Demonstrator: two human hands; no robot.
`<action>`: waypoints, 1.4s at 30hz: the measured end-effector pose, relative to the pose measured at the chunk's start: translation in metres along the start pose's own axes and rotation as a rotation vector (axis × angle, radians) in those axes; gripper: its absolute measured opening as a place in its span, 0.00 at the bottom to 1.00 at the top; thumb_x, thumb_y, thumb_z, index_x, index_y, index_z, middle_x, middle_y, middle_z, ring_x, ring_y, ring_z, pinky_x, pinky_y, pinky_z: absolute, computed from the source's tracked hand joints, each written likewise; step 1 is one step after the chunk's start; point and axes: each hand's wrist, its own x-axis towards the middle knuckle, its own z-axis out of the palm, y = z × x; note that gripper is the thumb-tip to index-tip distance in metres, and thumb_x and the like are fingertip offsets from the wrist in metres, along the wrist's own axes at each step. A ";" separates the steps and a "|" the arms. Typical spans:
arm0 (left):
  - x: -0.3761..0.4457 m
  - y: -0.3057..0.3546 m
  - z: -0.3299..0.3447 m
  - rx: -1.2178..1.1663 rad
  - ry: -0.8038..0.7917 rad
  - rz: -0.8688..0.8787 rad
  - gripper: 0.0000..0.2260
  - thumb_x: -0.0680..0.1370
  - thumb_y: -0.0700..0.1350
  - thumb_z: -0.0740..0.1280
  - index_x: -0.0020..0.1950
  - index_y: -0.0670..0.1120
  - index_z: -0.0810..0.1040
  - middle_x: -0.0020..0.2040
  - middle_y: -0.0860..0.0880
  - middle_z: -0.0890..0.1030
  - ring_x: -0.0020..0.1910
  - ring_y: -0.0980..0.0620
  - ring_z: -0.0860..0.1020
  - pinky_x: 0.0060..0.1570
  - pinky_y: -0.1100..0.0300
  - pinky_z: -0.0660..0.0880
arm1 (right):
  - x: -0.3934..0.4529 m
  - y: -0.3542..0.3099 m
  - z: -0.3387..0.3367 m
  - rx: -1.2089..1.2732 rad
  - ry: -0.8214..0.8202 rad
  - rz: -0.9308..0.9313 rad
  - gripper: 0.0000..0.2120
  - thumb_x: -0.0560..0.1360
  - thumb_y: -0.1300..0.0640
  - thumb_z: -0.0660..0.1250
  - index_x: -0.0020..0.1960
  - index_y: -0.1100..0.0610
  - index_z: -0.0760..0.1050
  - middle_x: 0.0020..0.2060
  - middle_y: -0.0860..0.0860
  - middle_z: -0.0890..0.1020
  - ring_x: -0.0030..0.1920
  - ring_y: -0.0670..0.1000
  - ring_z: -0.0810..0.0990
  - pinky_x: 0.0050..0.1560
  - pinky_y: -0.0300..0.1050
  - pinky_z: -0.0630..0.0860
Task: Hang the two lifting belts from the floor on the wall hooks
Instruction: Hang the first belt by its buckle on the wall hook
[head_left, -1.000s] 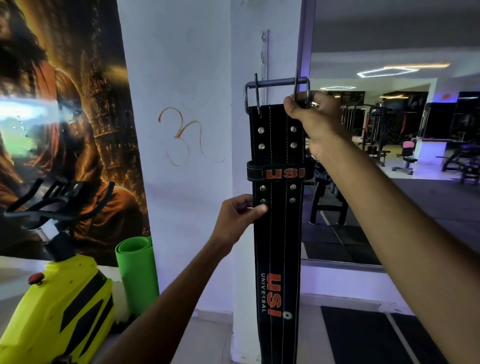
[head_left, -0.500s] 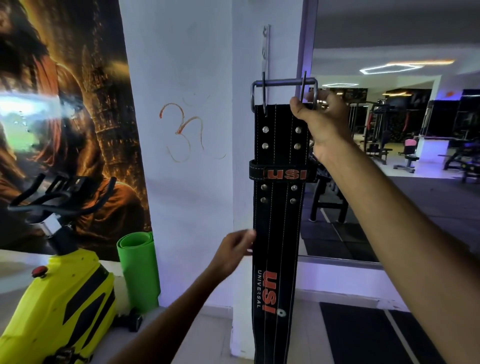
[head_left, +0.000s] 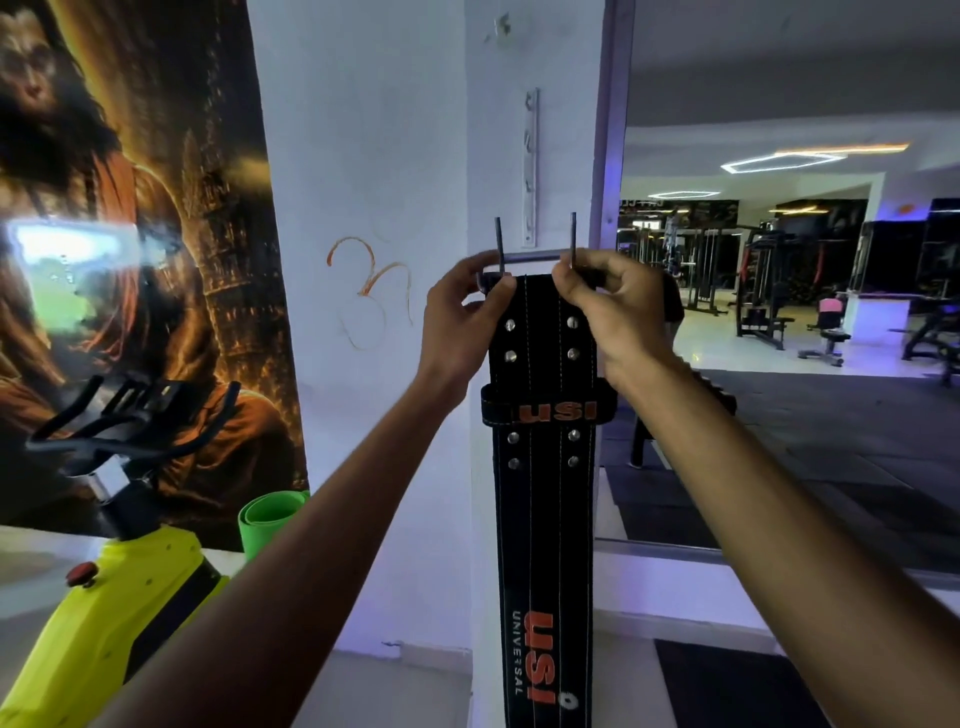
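We hold a long black leather lifting belt (head_left: 543, 519) with white stitching, silver rivets and orange lettering up against the corner of a white pillar (head_left: 395, 156), high at chest level. The belt hangs straight down between our forearms, its lower end running out of view at the bottom, so its weight pulls it plumb under the buckle.

Our left hand (head_left: 460, 322) is closed on the left end of the grey steel double-prong buckle (head_left: 535, 254), thumb and fingers pinching the frame and the belt's top edge. Our right hand (head_left: 610, 306) is closed on the right end, beside the right prong. Gripping both ends likely keeps the buckle level and stops it twisting as we steer it.

The two prongs stand upright. Just above and behind the buckle bar, a narrow white strip of wall hooks (head_left: 530, 166) is fixed vertically to the pillar. The bar sits near the strip's lower end; we cannot tell whether it touches a hook. We judge the buckle is being lined up to catch one.

A second belt is not in view.
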 end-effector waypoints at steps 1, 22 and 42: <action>0.001 -0.001 0.002 0.008 -0.008 0.009 0.09 0.79 0.41 0.69 0.59 0.46 0.82 0.44 0.53 0.82 0.48 0.49 0.81 0.49 0.50 0.82 | 0.001 0.002 -0.002 0.009 -0.008 -0.002 0.06 0.74 0.59 0.74 0.50 0.56 0.81 0.46 0.54 0.85 0.36 0.35 0.81 0.31 0.27 0.76; 0.129 -0.091 0.059 0.082 0.094 0.098 0.08 0.75 0.37 0.73 0.53 0.45 0.85 0.50 0.49 0.87 0.44 0.55 0.86 0.50 0.61 0.82 | 0.143 0.108 -0.008 -0.044 -0.070 -0.209 0.05 0.75 0.61 0.72 0.48 0.62 0.80 0.43 0.55 0.83 0.41 0.46 0.79 0.36 0.30 0.76; 0.341 -0.258 0.078 0.070 0.128 0.160 0.13 0.76 0.35 0.71 0.60 0.41 0.82 0.54 0.47 0.85 0.45 0.67 0.82 0.44 0.70 0.78 | 0.346 0.263 0.065 -0.125 0.005 -0.280 0.04 0.73 0.57 0.74 0.46 0.57 0.81 0.39 0.47 0.83 0.42 0.45 0.82 0.40 0.43 0.81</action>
